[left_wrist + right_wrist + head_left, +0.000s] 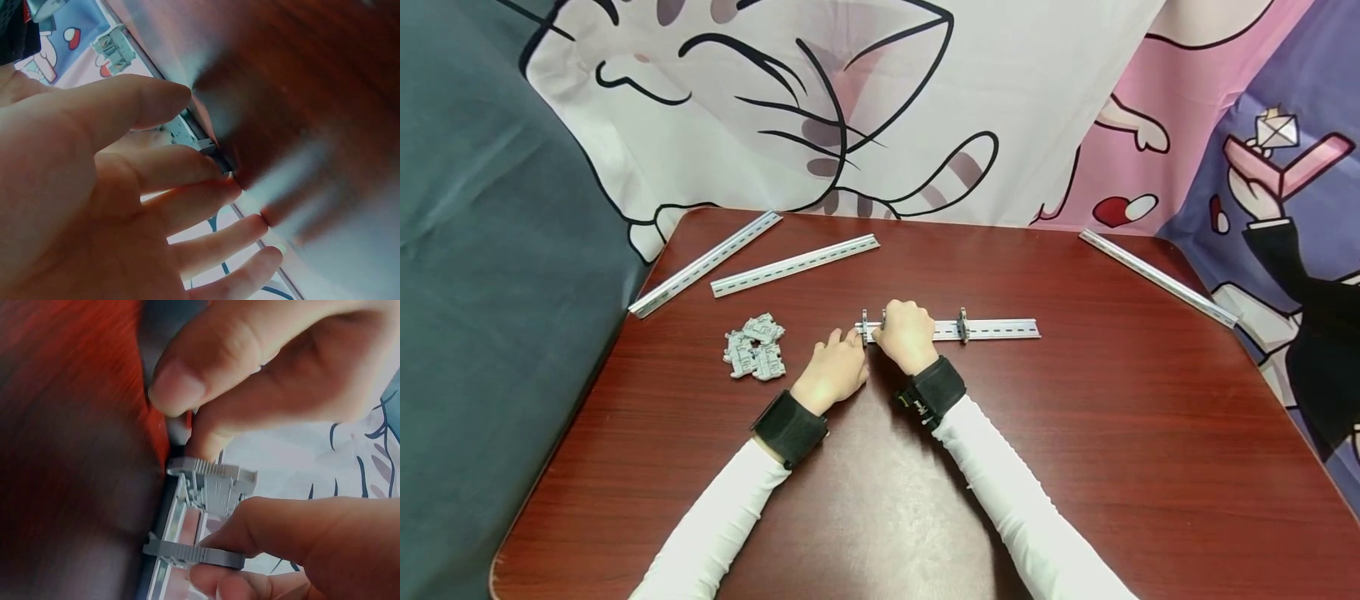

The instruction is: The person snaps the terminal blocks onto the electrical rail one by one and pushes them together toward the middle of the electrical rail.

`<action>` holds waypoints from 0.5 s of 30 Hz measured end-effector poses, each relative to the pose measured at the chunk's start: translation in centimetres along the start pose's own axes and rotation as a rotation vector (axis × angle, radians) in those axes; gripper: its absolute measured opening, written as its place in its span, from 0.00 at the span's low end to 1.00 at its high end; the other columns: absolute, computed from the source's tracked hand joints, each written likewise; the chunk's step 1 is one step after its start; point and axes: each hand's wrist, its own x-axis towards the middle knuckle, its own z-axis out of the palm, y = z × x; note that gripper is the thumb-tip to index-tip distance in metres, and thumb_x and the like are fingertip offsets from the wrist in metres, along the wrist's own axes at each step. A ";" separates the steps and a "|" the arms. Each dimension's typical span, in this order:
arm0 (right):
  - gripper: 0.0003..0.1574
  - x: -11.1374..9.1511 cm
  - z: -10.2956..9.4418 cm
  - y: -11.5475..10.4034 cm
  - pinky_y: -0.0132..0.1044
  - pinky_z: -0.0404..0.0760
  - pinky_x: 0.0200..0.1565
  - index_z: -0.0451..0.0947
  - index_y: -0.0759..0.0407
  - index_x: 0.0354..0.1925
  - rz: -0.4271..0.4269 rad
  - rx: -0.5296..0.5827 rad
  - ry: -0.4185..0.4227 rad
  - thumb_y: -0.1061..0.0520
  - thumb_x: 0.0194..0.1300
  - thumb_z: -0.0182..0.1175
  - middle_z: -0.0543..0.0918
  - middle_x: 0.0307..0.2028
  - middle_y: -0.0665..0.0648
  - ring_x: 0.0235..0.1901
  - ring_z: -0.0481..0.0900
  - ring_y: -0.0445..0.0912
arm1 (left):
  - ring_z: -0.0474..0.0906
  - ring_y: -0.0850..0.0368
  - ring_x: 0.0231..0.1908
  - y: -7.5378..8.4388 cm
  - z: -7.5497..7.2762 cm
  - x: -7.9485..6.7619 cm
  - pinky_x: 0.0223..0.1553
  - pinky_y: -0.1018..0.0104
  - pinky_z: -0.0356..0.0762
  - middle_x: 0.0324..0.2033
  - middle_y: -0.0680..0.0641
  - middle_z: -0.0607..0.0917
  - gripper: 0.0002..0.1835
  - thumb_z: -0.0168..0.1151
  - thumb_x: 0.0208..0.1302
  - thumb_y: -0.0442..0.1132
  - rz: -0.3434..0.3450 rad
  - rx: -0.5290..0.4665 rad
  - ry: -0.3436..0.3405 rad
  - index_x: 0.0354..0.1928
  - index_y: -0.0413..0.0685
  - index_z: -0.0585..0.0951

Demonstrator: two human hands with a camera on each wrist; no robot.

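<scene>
A slotted metal DIN rail (1002, 329) lies crosswise before me, with grey plastic rail clips standing on it. My right hand (907, 336) pinches one grey rail clip (194, 553) between thumb and fingers, close to the rail's left end. Just left of it stands another rail clip (215, 482). My left hand (833, 371) is at the rail's left end, fingers extended and thumb apart, fingertips right at the rail end in the left wrist view. A third rail clip (962, 326) stands farther right along the rail.
Left of my hands lies a pile of grey plastic clips (756, 347). Two loose rails, one at the far left (706, 265) and one beside it (795, 265), lie toward the back. Another rail (1157, 277) lies at the right edge of the brown table (1112, 433). Printed cloth hangs behind.
</scene>
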 end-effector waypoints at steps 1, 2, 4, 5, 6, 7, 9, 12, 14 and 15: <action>0.15 0.0 -0.1 0.0 0.52 0.81 0.28 0.77 0.56 0.17 0.002 0.002 0.002 0.53 0.53 0.69 0.86 0.27 0.61 0.31 0.85 0.61 | 0.59 0.36 0.69 0.0 0.0 0.0 0.61 0.40 0.66 0.67 0.36 0.67 0.29 0.54 0.71 0.42 -0.002 0.000 0.001 0.66 0.29 0.65; 0.15 0.0 -0.2 0.1 0.52 0.81 0.28 0.76 0.56 0.17 0.004 0.003 0.004 0.53 0.53 0.69 0.86 0.27 0.61 0.31 0.85 0.61 | 0.58 0.36 0.69 0.0 0.0 0.0 0.61 0.40 0.66 0.67 0.36 0.67 0.29 0.54 0.71 0.42 -0.004 0.000 0.001 0.66 0.29 0.65; 0.16 0.1 -0.4 0.3 0.51 0.81 0.28 0.76 0.56 0.16 0.012 0.000 -0.004 0.52 0.52 0.69 0.86 0.28 0.61 0.31 0.85 0.61 | 0.57 0.36 0.70 0.0 -0.1 0.1 0.61 0.40 0.65 0.68 0.35 0.66 0.30 0.53 0.71 0.42 -0.011 0.002 -0.007 0.67 0.29 0.64; 0.16 0.2 -0.6 0.4 0.51 0.81 0.28 0.76 0.55 0.16 0.017 0.000 -0.012 0.52 0.53 0.69 0.86 0.28 0.62 0.32 0.85 0.61 | 0.57 0.36 0.70 0.0 -0.1 0.2 0.62 0.40 0.65 0.68 0.35 0.66 0.30 0.53 0.71 0.42 -0.014 0.002 -0.009 0.67 0.29 0.64; 0.16 0.2 -0.7 0.5 0.51 0.81 0.28 0.76 0.55 0.16 0.023 -0.001 -0.024 0.52 0.53 0.69 0.86 0.28 0.62 0.32 0.85 0.61 | 0.57 0.36 0.70 0.0 -0.1 0.2 0.62 0.40 0.65 0.68 0.35 0.66 0.30 0.53 0.71 0.42 -0.015 0.001 -0.011 0.67 0.29 0.64; 0.16 0.3 -0.8 0.7 0.51 0.82 0.29 0.76 0.55 0.17 0.030 -0.004 -0.036 0.52 0.53 0.68 0.86 0.29 0.62 0.33 0.85 0.61 | 0.57 0.36 0.70 0.0 -0.1 0.2 0.62 0.40 0.65 0.68 0.35 0.66 0.30 0.53 0.71 0.42 -0.016 0.002 -0.013 0.67 0.29 0.64; 0.15 0.4 -1.0 0.9 0.52 0.82 0.31 0.77 0.56 0.18 0.041 -0.011 -0.057 0.52 0.54 0.68 0.86 0.31 0.62 0.34 0.85 0.61 | 0.57 0.36 0.70 0.0 0.0 0.2 0.62 0.40 0.65 0.68 0.35 0.66 0.30 0.53 0.71 0.43 -0.017 0.002 -0.012 0.67 0.29 0.64; 0.14 0.5 -1.1 1.2 0.53 0.82 0.34 0.78 0.57 0.20 0.062 -0.016 -0.084 0.50 0.54 0.67 0.86 0.34 0.63 0.36 0.85 0.61 | 0.57 0.36 0.70 0.0 0.1 0.3 0.61 0.40 0.65 0.68 0.36 0.66 0.30 0.54 0.71 0.42 -0.017 -0.002 -0.006 0.67 0.29 0.64; 0.15 0.5 -1.2 1.4 0.54 0.82 0.36 0.78 0.57 0.21 0.074 -0.017 -0.095 0.49 0.54 0.68 0.86 0.35 0.64 0.38 0.85 0.61 | 0.57 0.36 0.70 0.1 0.1 0.3 0.61 0.40 0.65 0.68 0.36 0.66 0.30 0.54 0.71 0.42 -0.018 -0.004 -0.005 0.67 0.28 0.64; 0.15 0.5 -1.2 1.4 0.54 0.82 0.36 0.78 0.57 0.22 0.078 -0.017 -0.097 0.49 0.54 0.68 0.86 0.36 0.64 0.38 0.85 0.61 | 0.57 0.36 0.70 0.1 0.1 0.3 0.61 0.40 0.65 0.68 0.36 0.66 0.30 0.54 0.71 0.42 -0.017 -0.005 -0.005 0.67 0.28 0.64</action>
